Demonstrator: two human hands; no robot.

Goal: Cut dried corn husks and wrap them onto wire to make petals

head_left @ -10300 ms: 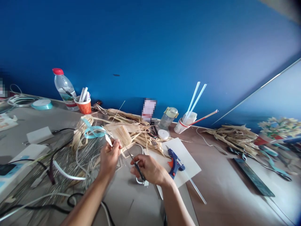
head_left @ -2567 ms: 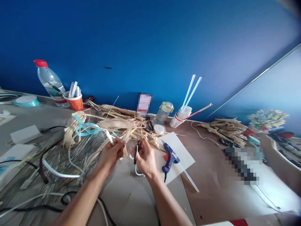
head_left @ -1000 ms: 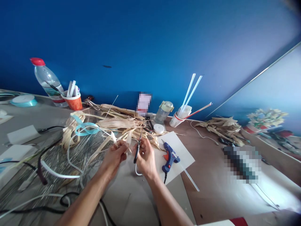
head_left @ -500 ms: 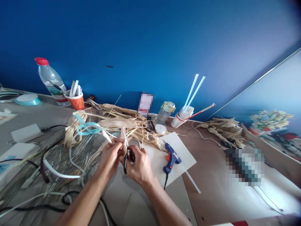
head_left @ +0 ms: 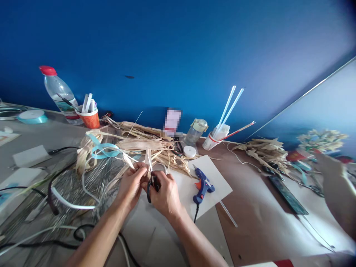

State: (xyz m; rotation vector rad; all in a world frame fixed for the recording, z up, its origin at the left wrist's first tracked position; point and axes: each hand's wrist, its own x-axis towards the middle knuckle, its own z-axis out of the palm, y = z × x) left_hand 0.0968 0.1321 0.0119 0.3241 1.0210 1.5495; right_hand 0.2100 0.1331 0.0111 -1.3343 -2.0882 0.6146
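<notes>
My right hand (head_left: 166,193) is closed around the black handles of a pair of scissors (head_left: 150,185), whose blades point up and away from me. Pinched in my left hand (head_left: 133,181) is a pale strip of dried corn husk (head_left: 147,157), standing upright against the blades. Whether the blades are apart is hard to make out. Just beyond both hands lies a pile of dried corn husks (head_left: 144,144), with a loop of light-blue ribbon (head_left: 105,151) at its left. A blue hot glue gun (head_left: 204,185) rests on white paper (head_left: 222,185) to the right.
Thin wires (head_left: 91,185) and cables (head_left: 52,243) spread over the left side. Along the wall stand a plastic bottle (head_left: 59,91), an orange cup (head_left: 90,119), a jar (head_left: 197,131) and a cup with glue sticks (head_left: 210,142). A phone (head_left: 287,194) lies at right, near another person's blurred arm (head_left: 336,189).
Another person's arm has come into view at the far right. My hands stay almost in place, with the scissors and husk strip shifted only slightly.
</notes>
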